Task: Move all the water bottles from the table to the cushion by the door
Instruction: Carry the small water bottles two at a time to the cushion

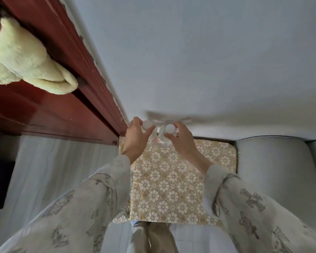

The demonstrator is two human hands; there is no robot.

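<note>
No text can be read anywhere. The two water bottles (156,136) at the far edge of the cushion (164,187) carry labels with red bands, but any print on them is too small and blurred to make out.

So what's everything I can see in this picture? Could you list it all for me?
water bottles: two, clear with white caps, side by side at the far edge of the cushion, one in each hand, the other to its right
cushion: one, gold and white flower pattern, below the hands against the wall
door: one, dark red wood, left
towel: one, pale yellow, hanging on the door
wall: one, pale blue-grey, behind the cushion
seat pad: one, grey, right of the cushion
sleeves: two, pale with grey print
left hand: fingers around the left bottle's cap
right hand: fingers around the right bottle's cap
</note>
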